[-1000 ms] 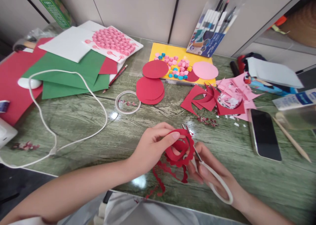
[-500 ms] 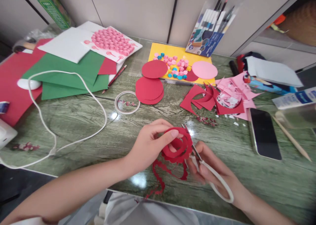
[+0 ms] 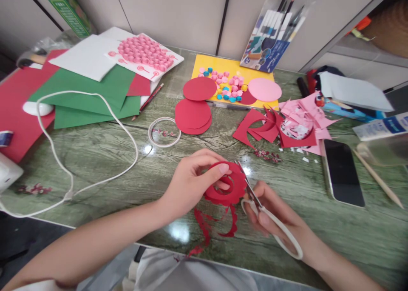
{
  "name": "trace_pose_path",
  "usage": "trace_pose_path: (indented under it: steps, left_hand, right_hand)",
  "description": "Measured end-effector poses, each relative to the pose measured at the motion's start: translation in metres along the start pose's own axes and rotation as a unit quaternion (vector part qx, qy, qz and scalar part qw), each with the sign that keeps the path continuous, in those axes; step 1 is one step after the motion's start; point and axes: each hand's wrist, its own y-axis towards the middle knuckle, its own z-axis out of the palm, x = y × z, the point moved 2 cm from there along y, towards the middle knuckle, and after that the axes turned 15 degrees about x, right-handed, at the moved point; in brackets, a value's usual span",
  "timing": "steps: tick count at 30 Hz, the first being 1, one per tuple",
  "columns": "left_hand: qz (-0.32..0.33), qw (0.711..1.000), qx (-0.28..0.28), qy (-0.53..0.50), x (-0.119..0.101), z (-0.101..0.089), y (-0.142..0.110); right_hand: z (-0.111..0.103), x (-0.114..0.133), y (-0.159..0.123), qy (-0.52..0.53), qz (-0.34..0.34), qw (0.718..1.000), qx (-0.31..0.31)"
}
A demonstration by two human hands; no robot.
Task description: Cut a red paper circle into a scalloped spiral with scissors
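My left hand pinches a red paper spiral with a scalloped outer edge, thumb on top and fingers behind. A wavy red paper strip trails below it toward the table's front edge. In my right hand are white-handled scissors, fingers closed round the loops. The blades point up and left, at the right rim of the red paper. Whether they touch the paper I cannot tell. Beyond my hands lie red paper circles, partly stacked, and a roll of tape.
Red paper offcuts and pink scraps lie at the right, near a phone and a wooden stick. A white cable loops across the left, by green sheets. Paper bits dot a yellow sheet at the back.
The red spiral has turned and shifted slightly left in my left hand, its rings lying closer together. The hanging strip has swung a little left. The scissors have barely moved.
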Motion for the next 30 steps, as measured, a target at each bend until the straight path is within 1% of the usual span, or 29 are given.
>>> trace_pose_path:
  steps: [6, 12, 16, 22, 25, 27, 30]
  left_hand:
    - [0.005, 1.000, -0.002, 0.023, -0.004, -0.001, 0.001]
    - [0.012, 1.000, 0.012, 0.018, -0.007, -0.003, 0.001]
    - [0.011, 0.999, 0.014, 0.043, -0.011, -0.005, 0.001]
    - [0.003, 0.995, 0.047, 0.085, -0.018, -0.010, 0.004]
    - [0.002, 0.992, 0.078, 0.103, -0.022, -0.014, 0.005]
    - [0.010, 0.985, 0.097, 0.140, -0.026, -0.016, 0.005]
    - [0.033, 0.966, 0.125, 0.222, -0.032, -0.020, 0.006]
  right_hand:
    - [0.000, -0.001, 0.001, 0.004, 0.011, 1.000, -0.003]
    - [0.000, 0.001, 0.000, 0.007, 0.021, 1.000, 0.005]
    - [0.000, 0.002, -0.002, -0.008, 0.033, 0.999, 0.005]
    - [-0.005, 0.002, -0.005, -0.037, 0.038, 0.999, 0.005]
    - [-0.006, 0.001, -0.005, -0.046, 0.042, 0.998, 0.016]
    - [-0.006, 0.002, -0.005, -0.047, 0.044, 0.998, 0.024]
    - [-0.006, 0.005, -0.006, -0.052, 0.059, 0.997, 0.025]
